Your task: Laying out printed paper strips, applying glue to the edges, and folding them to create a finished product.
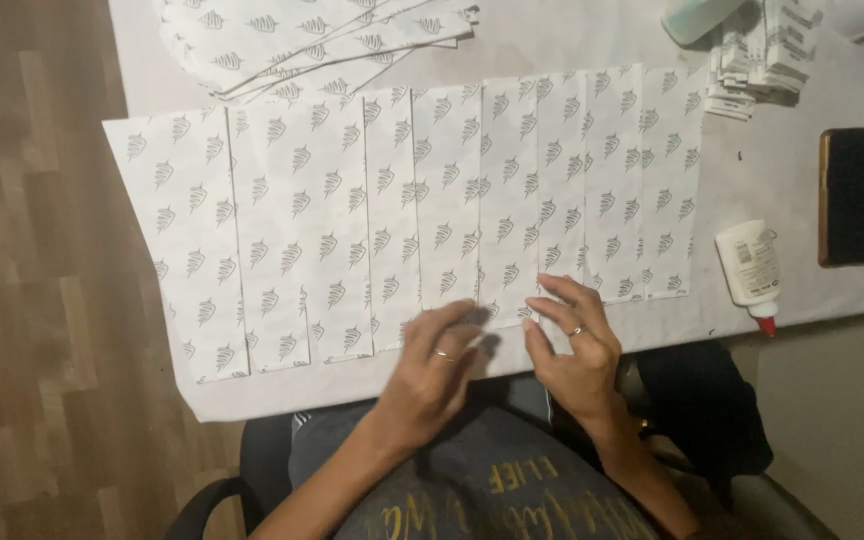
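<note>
Floor of wood planks at far left; the white worktop (752, 170) begins beside it. On it, a row of printed paper sheets (402, 210), white with a small grey leaf pattern, lies fanned left to right, each overlapping its neighbour, long edges stepped; about nine laid so far by my count, though the overlaps make this uncertain. Behind the row, at the top, a loose stack of the same sheets (312, 40), not yet laid, so I judge the work partway. My left hand (432, 375) rests at the near edge of the row, its fingers (457, 325) bent, tips pressed on the lower end of a middle sheet, holding nothing. My right hand (577, 345) is just beside it, its fingers (562, 295) spread flat on the next sheet's lower edge, also holding nothing. Further right: a white glue bottle with red tip (750, 272) lying on the worktop, a dark phone (851, 196), a pile of small printed slips (762, 55) at the top right. None lies on the row.
</note>
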